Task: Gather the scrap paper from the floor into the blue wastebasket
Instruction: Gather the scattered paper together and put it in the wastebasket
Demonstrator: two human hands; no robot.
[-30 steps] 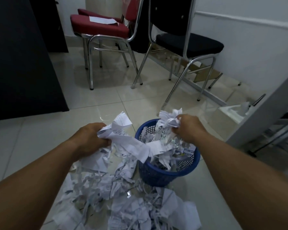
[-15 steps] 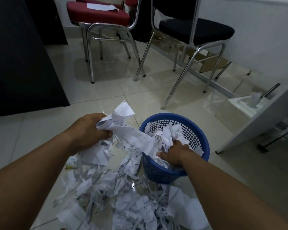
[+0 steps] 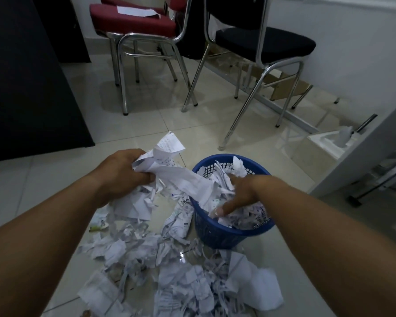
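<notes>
Head view: left hand (image 3: pixel 124 172) clutches a wad of crumpled paper (image 3: pixel 169 170) just beside the blue wastebasket (image 3: pixel 217 234). Right hand (image 3: pixel 240 193) is inside it, fingers spread, pressing down on the paper there. Most torn scrap paper (image 3: pixel 174 277) lies on the floor (image 3: pixel 44 179). Risks: the nearly full basket tips or overflows under the push, or the wad's trailing sheet snags the rim and sheds strips.

— Where's the wastebasket (image 3: pixel 224 234)?
— On the floor (image 3: pixel 44 177), right of the scrap paper (image 3: pixel 169 277); more paper lies in front of it.
— And behind?
— Two chairs (image 3: pixel 146 26), side by side.
</notes>
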